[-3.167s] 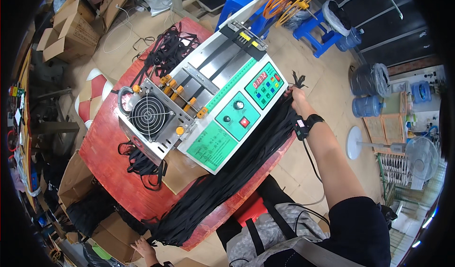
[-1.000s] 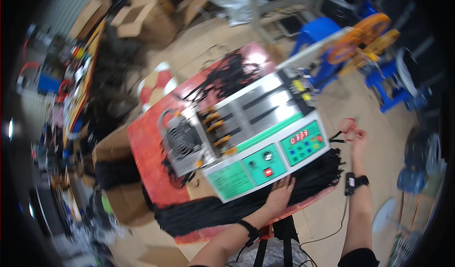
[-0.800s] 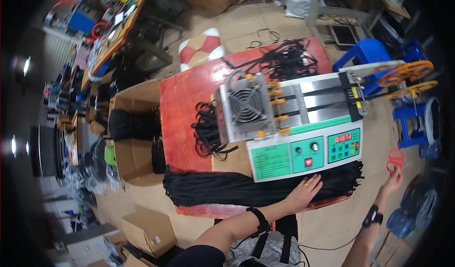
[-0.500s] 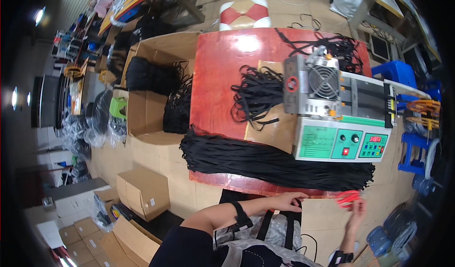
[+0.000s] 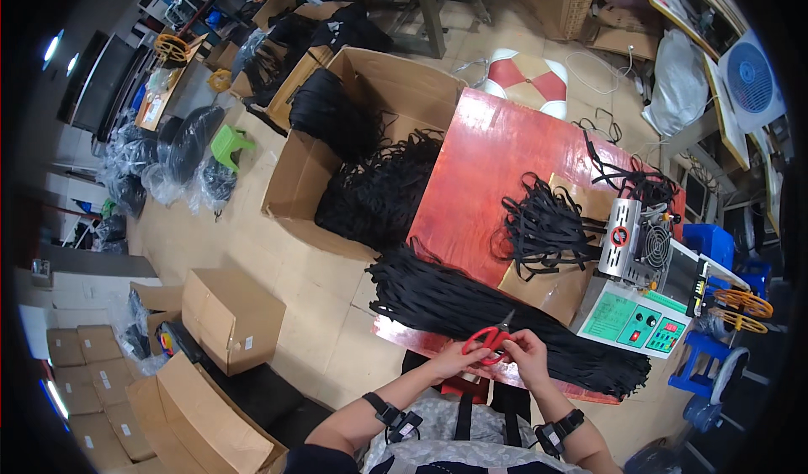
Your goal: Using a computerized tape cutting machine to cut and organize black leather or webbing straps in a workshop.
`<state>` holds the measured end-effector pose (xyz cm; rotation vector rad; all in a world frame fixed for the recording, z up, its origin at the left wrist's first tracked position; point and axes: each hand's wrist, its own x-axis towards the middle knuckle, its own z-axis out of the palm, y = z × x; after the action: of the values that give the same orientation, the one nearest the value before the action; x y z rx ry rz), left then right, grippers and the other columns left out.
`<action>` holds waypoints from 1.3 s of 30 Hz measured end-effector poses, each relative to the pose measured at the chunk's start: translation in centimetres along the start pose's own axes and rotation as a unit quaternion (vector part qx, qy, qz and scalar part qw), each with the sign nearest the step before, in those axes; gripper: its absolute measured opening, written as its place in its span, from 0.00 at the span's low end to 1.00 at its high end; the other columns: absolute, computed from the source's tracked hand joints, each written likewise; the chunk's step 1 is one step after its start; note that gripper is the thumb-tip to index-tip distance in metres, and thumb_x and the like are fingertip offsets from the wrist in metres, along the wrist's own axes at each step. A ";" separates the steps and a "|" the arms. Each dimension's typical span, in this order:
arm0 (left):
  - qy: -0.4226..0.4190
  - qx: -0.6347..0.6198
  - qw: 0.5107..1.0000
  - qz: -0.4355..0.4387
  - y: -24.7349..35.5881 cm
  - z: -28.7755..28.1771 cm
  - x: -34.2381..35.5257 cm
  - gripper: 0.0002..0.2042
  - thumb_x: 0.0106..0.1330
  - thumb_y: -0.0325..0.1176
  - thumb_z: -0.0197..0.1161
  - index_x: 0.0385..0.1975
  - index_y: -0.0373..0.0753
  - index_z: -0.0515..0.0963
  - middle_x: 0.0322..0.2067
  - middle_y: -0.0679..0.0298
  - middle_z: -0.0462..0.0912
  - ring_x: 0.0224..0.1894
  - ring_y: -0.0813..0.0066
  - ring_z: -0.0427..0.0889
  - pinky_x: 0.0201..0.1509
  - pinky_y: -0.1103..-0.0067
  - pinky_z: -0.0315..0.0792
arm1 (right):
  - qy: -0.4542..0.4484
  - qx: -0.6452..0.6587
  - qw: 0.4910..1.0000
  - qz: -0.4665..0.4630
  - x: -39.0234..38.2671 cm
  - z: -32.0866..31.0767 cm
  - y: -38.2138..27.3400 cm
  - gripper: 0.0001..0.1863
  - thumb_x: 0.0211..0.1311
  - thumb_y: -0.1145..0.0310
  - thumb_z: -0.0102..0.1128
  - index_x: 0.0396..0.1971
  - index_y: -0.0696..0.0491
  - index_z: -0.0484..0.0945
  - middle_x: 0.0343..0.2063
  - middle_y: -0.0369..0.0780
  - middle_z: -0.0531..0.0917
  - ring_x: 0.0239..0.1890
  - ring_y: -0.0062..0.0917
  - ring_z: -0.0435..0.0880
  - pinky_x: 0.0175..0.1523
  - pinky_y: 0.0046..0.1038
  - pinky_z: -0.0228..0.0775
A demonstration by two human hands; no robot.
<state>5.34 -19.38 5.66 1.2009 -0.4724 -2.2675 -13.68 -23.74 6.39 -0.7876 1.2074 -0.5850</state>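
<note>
In front of me, at the near edge of the red table [image 5: 480, 171], I hold a pair of scissors [image 5: 482, 336] with red handles. Its blades point up and away over a long bundle of black straps [image 5: 454, 289]. Fingers of my left hand [image 5: 454, 360] are closed on the handle loops. My right hand [image 5: 528, 360] pinches the scissors from the other side, near the handles. The strap bundle lies lengthwise along the near side of the table, just beyond both hands.
A strap-cutting machine [image 5: 635, 314] with a green panel stands on the right, a loose heap of black straps [image 5: 547, 230] beside it. Left of the table is a big cardboard box [image 5: 290, 179] holding more black straps. A smaller carton [image 5: 231, 318] and a green stool [image 5: 227, 146] sit on the floor.
My right hand has brought the scissors leftward from the table's near right edge to my left hand, which now grips them too. My view has turned and shifted left.
</note>
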 end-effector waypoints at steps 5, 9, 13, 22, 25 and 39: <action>0.104 0.133 0.985 0.041 6.8 -6.3 0.3 0.14 0.67 0.43 0.52 0.38 0.38 0.75 0.30 0.65 0.80 0.17 0.82 0.76 0.22 0.85 0.69 | -0.024 0.003 0.999 0.033 2.1 4.0 0.9 0.10 0.61 0.72 0.55 0.42 0.57 0.74 0.33 0.36 0.81 0.29 0.14 0.77 0.36 0.17 0.71; 0.254 0.394 0.872 0.144 18.1 -10.8 9.0 0.16 0.63 0.34 0.57 0.49 0.37 0.70 0.26 0.60 0.78 0.15 0.77 0.76 0.20 0.79 0.71 | -0.013 0.011 0.992 0.129 2.2 2.6 4.6 0.10 0.62 0.72 0.55 0.42 0.56 0.74 0.30 0.33 0.78 0.30 0.13 0.76 0.35 0.16 0.72; 0.324 0.589 0.681 0.291 26.3 -14.7 20.3 0.17 0.61 0.33 0.54 0.49 0.32 0.68 0.45 0.40 0.71 0.49 0.45 0.71 0.54 0.63 0.66 | 0.020 0.049 0.987 0.152 1.1 0.7 6.7 0.09 0.64 0.72 0.52 0.41 0.58 0.74 0.33 0.37 0.78 0.32 0.16 0.78 0.39 0.19 0.74; 0.394 0.673 0.590 0.210 31.5 -11.1 39.2 0.19 0.59 0.30 0.51 0.50 0.31 0.68 0.47 0.40 0.69 0.53 0.45 0.70 0.58 0.65 0.65 | 0.170 0.080 0.965 0.183 -5.2 -5.4 13.6 0.09 0.64 0.73 0.51 0.41 0.60 0.74 0.32 0.39 0.80 0.33 0.18 0.79 0.40 0.19 0.72; 0.332 0.693 0.618 0.169 31.6 -11.2 41.0 0.19 0.57 0.28 0.51 0.51 0.32 0.69 0.52 0.41 0.67 0.55 0.47 0.68 0.60 0.67 0.63 | 0.185 0.100 0.957 0.202 -6.0 -6.1 13.2 0.10 0.64 0.73 0.51 0.42 0.60 0.74 0.32 0.39 0.80 0.32 0.18 0.78 0.40 0.19 0.72; -0.036 0.469 0.825 0.312 30.3 -3.4 24.9 0.48 0.44 0.37 0.72 0.67 0.41 0.49 0.67 0.53 0.47 0.70 0.63 0.45 0.70 0.70 0.43 | 0.153 0.130 0.956 0.213 -5.7 -6.6 14.6 0.10 0.64 0.71 0.52 0.41 0.60 0.75 0.31 0.39 0.81 0.34 0.21 0.80 0.41 0.21 0.72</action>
<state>5.21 -58.68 3.47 1.0949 -1.8532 -1.4706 -21.71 -11.98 -2.88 -0.2023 1.4939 -0.5035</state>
